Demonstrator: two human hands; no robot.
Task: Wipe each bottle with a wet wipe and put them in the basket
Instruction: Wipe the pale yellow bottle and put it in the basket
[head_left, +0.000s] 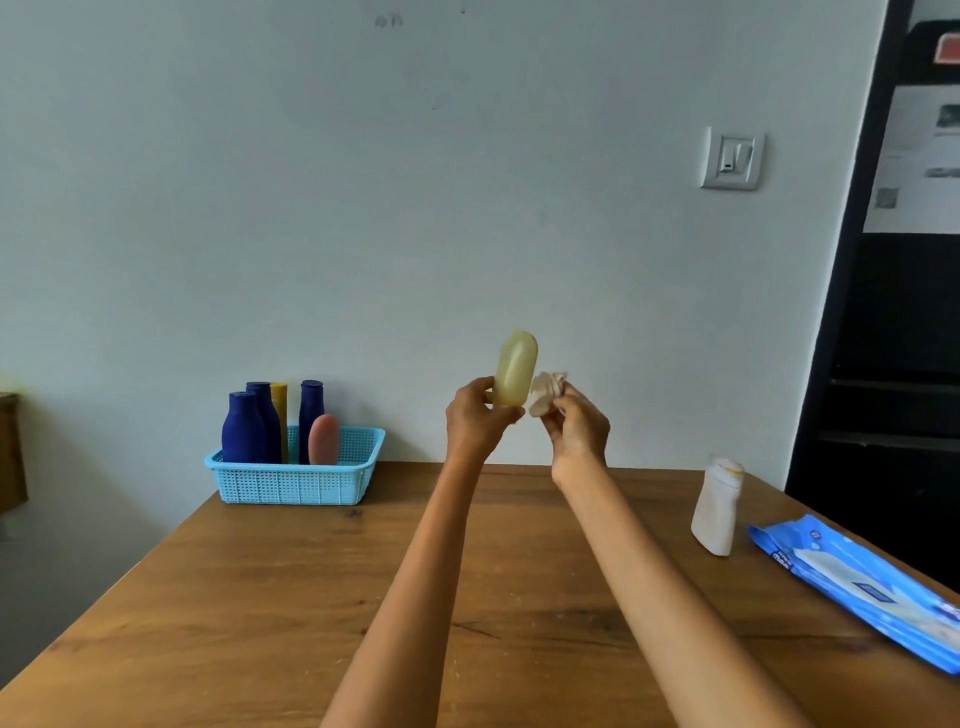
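My left hand (475, 418) grips a pale yellow bottle (514, 366) by its lower end and holds it upright above the table's far side. Just to its right, my right hand (579, 423) pinches a crumpled wet wipe (545, 392) that sits beside the bottle's lower right side. A light blue basket (296, 480) stands at the table's far left. It holds three dark blue bottles (244, 428), a yellow bottle (280, 410) and a pink bottle (324, 439). A white bottle (717, 506) stands on the table at the right.
A blue pack of wet wipes (857, 587) lies along the wooden table's (260, 597) right edge. A pale wall runs right behind the table. A dark shelf unit (893, 338) stands at the far right.
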